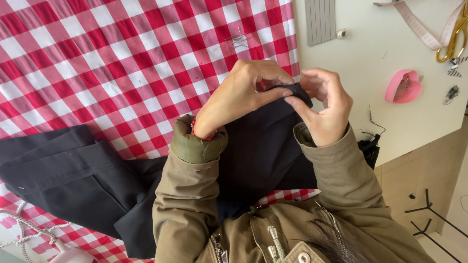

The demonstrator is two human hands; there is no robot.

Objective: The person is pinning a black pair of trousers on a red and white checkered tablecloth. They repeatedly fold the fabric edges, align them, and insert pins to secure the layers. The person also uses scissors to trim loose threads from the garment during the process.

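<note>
Red-and-white checked cloth [122, 58] covers the table's left; scissors [453, 41] and a pink pin holder [403, 86] lie far right. Left hand [241, 95] and right hand [324, 109] both pinch the black garment's [258, 151] raised edge at centre.

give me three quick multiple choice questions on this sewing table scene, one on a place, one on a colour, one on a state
1. Where is the pink heart-shaped dish?
A. on the checked cloth
B. on the white table, right of the hands
C. on the floor

2. What colours is the checked cloth?
A. blue and white
B. green and yellow
C. red and white

3. What are the two hands doing?
A. resting flat and empty
B. pinching a fold of dark fabric
C. holding scissors

Answers:
1 B: the dish sits on the table.
2 C: the cloth shows it.
3 B: left hand and right hand pinch the dark fabric.
</note>
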